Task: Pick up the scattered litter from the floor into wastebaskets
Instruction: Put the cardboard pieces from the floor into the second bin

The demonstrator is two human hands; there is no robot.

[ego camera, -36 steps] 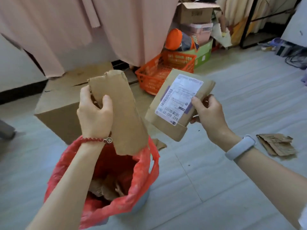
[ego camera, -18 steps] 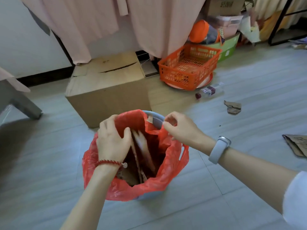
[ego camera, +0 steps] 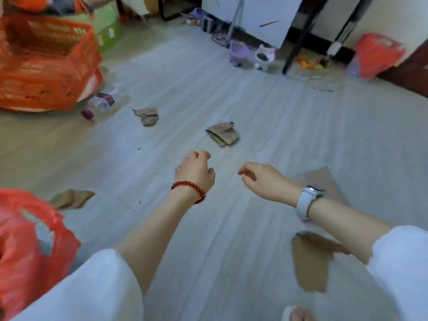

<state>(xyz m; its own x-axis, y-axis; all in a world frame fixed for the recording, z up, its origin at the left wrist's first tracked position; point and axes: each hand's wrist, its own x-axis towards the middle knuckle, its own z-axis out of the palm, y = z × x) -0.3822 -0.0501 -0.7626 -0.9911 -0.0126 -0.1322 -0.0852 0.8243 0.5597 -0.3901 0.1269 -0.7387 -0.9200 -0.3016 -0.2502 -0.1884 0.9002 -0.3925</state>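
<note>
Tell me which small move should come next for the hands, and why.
Probably reach the left hand forward to the folded cardboard scrap. Both the left hand and the right hand hold nothing, and that scrap lies on the floor just ahead of them. The red-bagged wastebasket stands at the left for dropping it.

I can read no text, label, brand or number here. The folded cardboard scrap (ego camera: 222,134) on the floor ahead of me carries dark printed marks, but motion blur leaves them illegible. The orange basket (ego camera: 46,63) at far left shows only pale smears, nothing I can make out.
</note>
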